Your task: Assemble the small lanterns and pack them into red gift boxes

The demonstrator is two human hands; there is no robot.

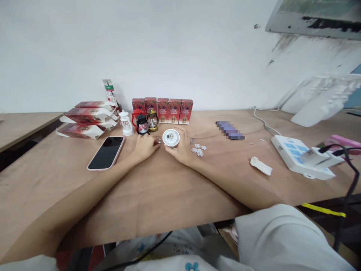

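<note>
My right hand (pixel 182 149) is wrapped round a small lantern, tipped so that its round white base (pixel 175 142) faces me. The battery recess in the middle of that base is uncovered, with metal contacts showing. My left hand (pixel 146 146) rests on the table to the left, fingers curled and pressed together; whatever is in them is hidden. Small silver button cells (pixel 159 140) lie by its fingertips. Just behind it stand a black lantern (pixel 142 126), a gold one (pixel 152 121), a red one (pixel 134 119) and a white one (pixel 126 124).
Red printed boxes (pixel 175 111) stand in a row at the wall; opened boxes (pixel 84 120) are stacked left. A phone (pixel 106 153) lies left. White plastic pieces (pixel 199 149) and small screws (pixel 193 140) lie right of my right hand. A power strip (pixel 299 158) sits far right.
</note>
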